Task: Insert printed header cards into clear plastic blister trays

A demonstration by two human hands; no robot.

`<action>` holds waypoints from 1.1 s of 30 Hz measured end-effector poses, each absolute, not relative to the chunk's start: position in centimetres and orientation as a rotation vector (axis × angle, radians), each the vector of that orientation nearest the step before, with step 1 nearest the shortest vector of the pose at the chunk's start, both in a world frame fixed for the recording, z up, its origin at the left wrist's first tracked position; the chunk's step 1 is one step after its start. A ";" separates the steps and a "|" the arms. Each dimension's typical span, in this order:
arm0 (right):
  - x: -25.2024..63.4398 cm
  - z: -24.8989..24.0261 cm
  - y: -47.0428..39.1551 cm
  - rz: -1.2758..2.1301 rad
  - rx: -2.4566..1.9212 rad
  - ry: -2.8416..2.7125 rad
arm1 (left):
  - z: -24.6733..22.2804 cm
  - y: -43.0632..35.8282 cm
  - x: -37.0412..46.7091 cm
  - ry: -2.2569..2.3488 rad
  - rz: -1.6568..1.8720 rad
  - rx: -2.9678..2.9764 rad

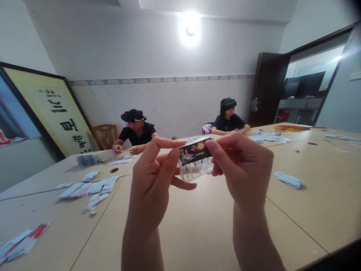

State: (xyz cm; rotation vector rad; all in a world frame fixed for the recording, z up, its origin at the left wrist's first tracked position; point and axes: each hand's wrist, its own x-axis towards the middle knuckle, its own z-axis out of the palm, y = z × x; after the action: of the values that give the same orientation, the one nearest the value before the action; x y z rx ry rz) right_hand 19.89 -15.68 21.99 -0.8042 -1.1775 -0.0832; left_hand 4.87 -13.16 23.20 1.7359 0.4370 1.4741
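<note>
A small clear plastic box (pixel 194 171) with a black printed label (pixel 196 152) across its upper part is held up above the table, slightly tilted. Small metal hook-like pieces show through its clear lower part. My left hand (pixel 153 177) grips the box's left end between thumb and fingers, with one finger stretched beneath it. On the other side, my right hand (pixel 245 162) pinches the right end, its thumb on the label's upper right corner. Both hands are closed on the same box.
The pale wooden table (pixel 197 226) bears stacks of cards (pixel 84 188) at left, a card bundle (pixel 289 180) at right and more cards (pixel 269 136) behind. Two people (pixel 137 131) (pixel 229 118) sit across it. A pile of clear boxes (pixel 87 160) stands at far left.
</note>
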 end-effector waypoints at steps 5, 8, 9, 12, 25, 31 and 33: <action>19.6 22.0 -15.7 -0.087 -0.791 -1.157 | 23.1 -12.8 4.5 0.477 1.492 1.799; 19.6 21.9 -15.6 -0.097 -0.786 -1.160 | 23.1 -12.9 4.5 0.501 1.503 1.816; 19.6 21.9 -15.6 -0.102 -0.790 -1.162 | 23.2 -12.9 4.6 0.508 1.500 1.819; 19.6 21.9 -15.5 -0.126 -0.801 -1.159 | 23.2 -13.0 4.7 0.509 1.490 1.805; 19.4 21.9 -15.5 -0.140 -0.794 -1.146 | 23.5 -14.2 5.3 0.498 1.551 1.663; 19.5 21.9 -15.2 -0.122 -0.790 -1.170 | 23.4 -13.6 5.0 0.477 1.537 1.773; 19.6 21.9 -15.0 -0.109 -0.780 -1.185 | 23.3 -13.3 4.8 0.493 1.540 1.792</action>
State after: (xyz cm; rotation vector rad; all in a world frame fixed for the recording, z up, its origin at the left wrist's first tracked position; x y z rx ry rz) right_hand 19.61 -15.03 21.93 -0.7797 -1.1851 -0.1086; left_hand 4.81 -13.27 23.26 1.7917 0.4933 1.5399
